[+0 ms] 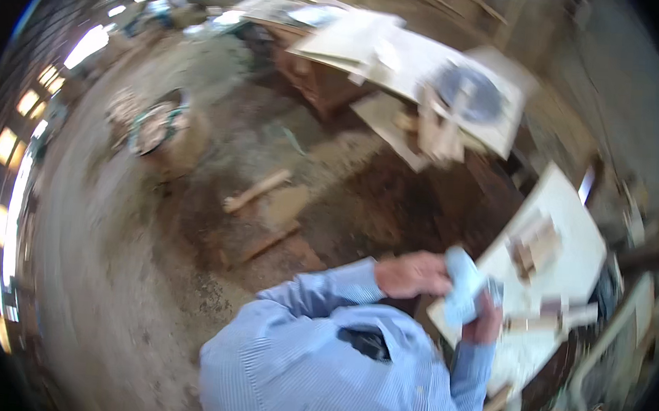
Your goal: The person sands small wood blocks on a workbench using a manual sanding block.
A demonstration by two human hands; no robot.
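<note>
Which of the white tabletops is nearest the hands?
The right-hand tabletop, by the right hand, bearing wooden pieces; the farther tabletop carries a dark round object.

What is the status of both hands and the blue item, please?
Left hand, right hand: both holding light-blue item. Item blurred, exact kind unclear. Wooden pieces on white tabletop, to the right.
</note>
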